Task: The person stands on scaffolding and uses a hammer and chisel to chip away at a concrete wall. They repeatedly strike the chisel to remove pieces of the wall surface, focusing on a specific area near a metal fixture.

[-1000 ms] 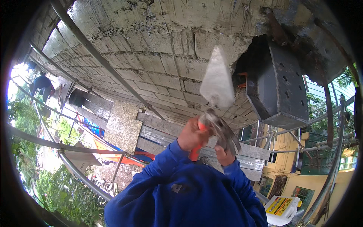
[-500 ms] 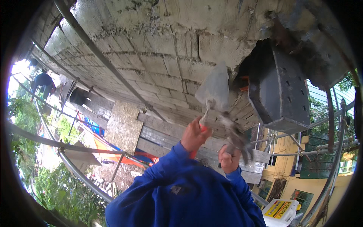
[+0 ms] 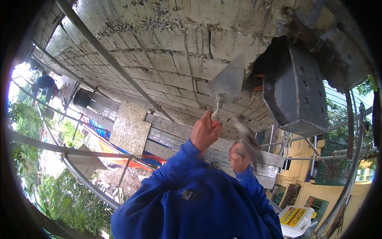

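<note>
Trowel [image 3: 228, 84] and hammer [image 3: 250, 141] have been drawn apart since the earlier frame. Left hand [image 3: 205, 133]: grip wrapped round orange handle [image 3: 215, 124], could be struck by a misaimed swing. Flat pointed blade [image 3: 231, 77] is raised before rough block wall [image 3: 159, 67]. Right hand [image 3: 238, 158]: grip clenched on blurred hammer. Holed steel box [image 3: 296, 95] farther right.

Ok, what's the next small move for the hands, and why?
I'd probably ease the right hand slightly rightward: it grips a hammer, blurred in this view, whose head appears close to the left hand holding the trowel. Extra clearance could spare that hand a knock.
</note>
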`<state>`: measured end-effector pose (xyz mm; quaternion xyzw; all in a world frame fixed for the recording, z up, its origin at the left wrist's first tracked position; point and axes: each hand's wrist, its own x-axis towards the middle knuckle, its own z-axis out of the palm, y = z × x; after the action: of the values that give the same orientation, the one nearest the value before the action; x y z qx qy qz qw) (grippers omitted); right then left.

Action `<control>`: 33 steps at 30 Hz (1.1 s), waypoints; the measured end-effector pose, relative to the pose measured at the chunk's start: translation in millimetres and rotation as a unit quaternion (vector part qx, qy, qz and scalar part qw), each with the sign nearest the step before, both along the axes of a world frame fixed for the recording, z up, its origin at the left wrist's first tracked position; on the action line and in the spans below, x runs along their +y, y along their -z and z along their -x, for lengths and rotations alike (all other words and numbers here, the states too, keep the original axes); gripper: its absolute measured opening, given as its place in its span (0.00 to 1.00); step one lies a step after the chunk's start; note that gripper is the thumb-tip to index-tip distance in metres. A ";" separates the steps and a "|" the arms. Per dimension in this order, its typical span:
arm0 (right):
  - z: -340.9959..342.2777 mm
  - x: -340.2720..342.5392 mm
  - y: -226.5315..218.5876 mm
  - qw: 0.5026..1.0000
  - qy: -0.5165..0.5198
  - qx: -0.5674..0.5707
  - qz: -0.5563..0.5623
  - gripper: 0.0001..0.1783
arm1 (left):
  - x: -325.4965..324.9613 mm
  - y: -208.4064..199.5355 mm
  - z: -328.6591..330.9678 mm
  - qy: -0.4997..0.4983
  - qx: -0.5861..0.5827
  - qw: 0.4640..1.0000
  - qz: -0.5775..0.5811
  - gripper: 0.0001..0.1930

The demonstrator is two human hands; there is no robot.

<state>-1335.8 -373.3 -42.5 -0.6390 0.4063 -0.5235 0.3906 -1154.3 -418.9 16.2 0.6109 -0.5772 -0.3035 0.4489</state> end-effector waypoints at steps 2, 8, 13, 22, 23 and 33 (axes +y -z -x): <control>5.8 -12.4 -0.9 0.989 -0.032 0.125 -0.068 0.18 | -1.7 6.0 3.0 -0.004 -0.054 0.999 0.004 0.20; 8.6 7.0 10.0 0.995 -0.021 0.084 -0.052 0.16 | -4.0 -1.2 2.6 -0.054 -0.156 0.986 -0.034 0.19; 6.6 -13.2 7.8 0.991 0.048 0.121 -0.014 0.21 | -2.7 -13.3 2.5 -0.071 -0.208 0.975 -0.041 0.21; 21.4 -1.1 18.9 0.985 0.048 -0.095 -0.137 0.31 | -7.5 -0.4 -21.0 -0.016 -0.113 0.993 0.019 0.18; 27.0 1.3 29.1 0.989 0.058 -0.061 -0.122 0.31 | -10.4 -4.3 -25.1 0.040 -0.085 0.995 0.031 0.17; 30.2 19.0 35.9 0.979 0.074 -0.097 -0.166 0.31 | 4.2 -27.2 -5.9 0.124 0.435 0.867 -0.208 0.10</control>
<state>-1366.0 -354.3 -78.4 -0.4796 0.4935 -0.5362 0.4888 -1148.4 -414.8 43.5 0.4196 -0.3184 -0.7048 0.4752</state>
